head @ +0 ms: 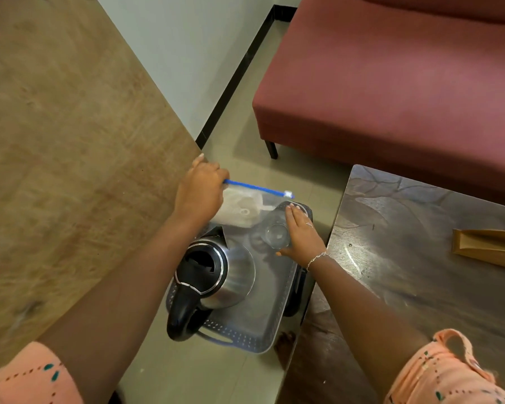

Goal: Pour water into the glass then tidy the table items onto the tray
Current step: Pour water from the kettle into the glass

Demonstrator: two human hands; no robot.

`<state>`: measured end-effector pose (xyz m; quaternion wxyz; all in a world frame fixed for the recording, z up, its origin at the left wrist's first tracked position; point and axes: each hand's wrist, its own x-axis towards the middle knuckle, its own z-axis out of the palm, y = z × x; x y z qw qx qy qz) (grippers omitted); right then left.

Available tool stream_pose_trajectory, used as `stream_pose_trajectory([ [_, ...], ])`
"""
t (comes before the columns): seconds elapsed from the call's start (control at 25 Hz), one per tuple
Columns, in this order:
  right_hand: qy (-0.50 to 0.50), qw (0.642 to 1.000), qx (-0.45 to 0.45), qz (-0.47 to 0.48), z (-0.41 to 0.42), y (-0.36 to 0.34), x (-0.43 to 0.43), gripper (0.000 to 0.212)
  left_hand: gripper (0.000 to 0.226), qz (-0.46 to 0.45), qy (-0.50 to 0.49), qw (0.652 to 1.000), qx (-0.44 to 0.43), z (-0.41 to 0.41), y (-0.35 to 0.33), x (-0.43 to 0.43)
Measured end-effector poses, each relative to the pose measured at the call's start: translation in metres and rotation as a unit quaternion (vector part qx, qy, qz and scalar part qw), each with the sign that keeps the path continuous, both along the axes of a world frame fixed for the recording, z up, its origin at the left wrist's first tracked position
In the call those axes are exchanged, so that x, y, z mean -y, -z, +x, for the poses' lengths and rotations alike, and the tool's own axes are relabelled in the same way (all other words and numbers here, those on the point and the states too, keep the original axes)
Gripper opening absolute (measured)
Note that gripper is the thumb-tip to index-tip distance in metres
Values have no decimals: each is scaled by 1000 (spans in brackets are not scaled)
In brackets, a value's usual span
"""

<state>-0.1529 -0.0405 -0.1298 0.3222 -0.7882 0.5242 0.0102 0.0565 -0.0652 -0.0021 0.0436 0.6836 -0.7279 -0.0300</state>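
Note:
A metal tray (pixel 254 325) with a perforated rim is low in the gap between two tables. On it stands a steel kettle (pixel 216 275) with a black lid and handle. A clear glass (pixel 276 234) stands at the tray's far right. My right hand (pixel 302 234) holds the glass from the right side, fingers extended along it. My left hand (pixel 200 191) grips the blue zip edge of a clear plastic bag (pixel 245 209) with pale contents, held over the tray's far end.
A brown wooden table (pixel 70 170) fills the left. A dark glossy table (pixel 420 272) lies to the right, with a brown paper item (pixel 490 247) on it. A maroon sofa (pixel 391 83) stands beyond. Pale floor tiles (pixel 187 374) show between the tables.

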Motion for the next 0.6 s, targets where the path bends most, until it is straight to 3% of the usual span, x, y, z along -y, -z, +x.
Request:
stream_pose_trajectory([
  [0.24, -44, 998, -31, -23, 16, 3, 10, 111, 15, 38, -223, 950, -217, 17, -13, 2],
  [0.4, -72, 995, -49, -56, 24, 6, 10, 102, 10, 76, -270, 900, -334, 21, -15, -2],
  [0.48, -66, 995, -46, -62, 25, 6, 10, 98, 11, 65, -282, 900, -326, 23, -10, -6],
  [0.6, -52, 995, -37, -70, 23, 5, 8, 96, 11, 63, -309, 916, -247, 32, 2, -11],
])
